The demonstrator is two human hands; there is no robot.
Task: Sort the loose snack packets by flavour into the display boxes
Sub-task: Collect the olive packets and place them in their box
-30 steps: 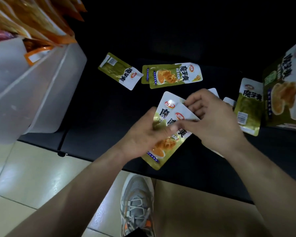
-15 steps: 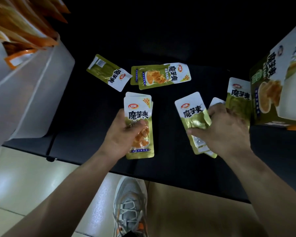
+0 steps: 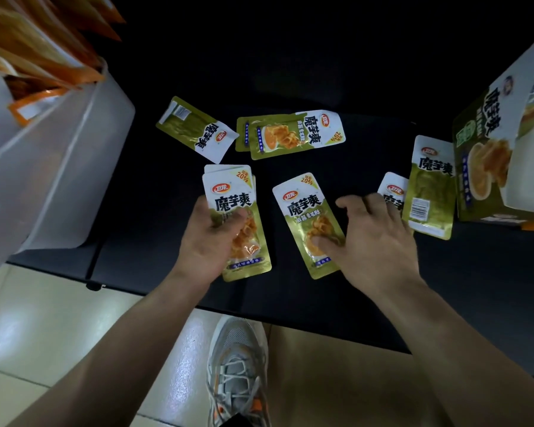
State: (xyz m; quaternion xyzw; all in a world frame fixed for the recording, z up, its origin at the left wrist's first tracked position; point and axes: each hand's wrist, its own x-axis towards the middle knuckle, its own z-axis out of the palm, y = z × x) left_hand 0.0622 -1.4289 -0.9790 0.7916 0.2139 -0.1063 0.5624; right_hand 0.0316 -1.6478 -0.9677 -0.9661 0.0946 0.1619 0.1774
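Our left hand (image 3: pixel 210 241) pinching a stack of green packets (image 3: pixel 233 208), our right hand (image 3: pixel 373 238) spread, thumb pressing a single packet (image 3: pixel 305 208) on the black table (image 3: pixel 290 303), display box (image 3: pixel 490 155) far right

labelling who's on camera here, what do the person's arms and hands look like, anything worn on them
The left forearm and right forearm are bare all the way to the frame edge, with no sleeve in view. The left hand and right hand wear no gloves. No watch, bracelet or ring shows on either wrist or on the visible fingers.
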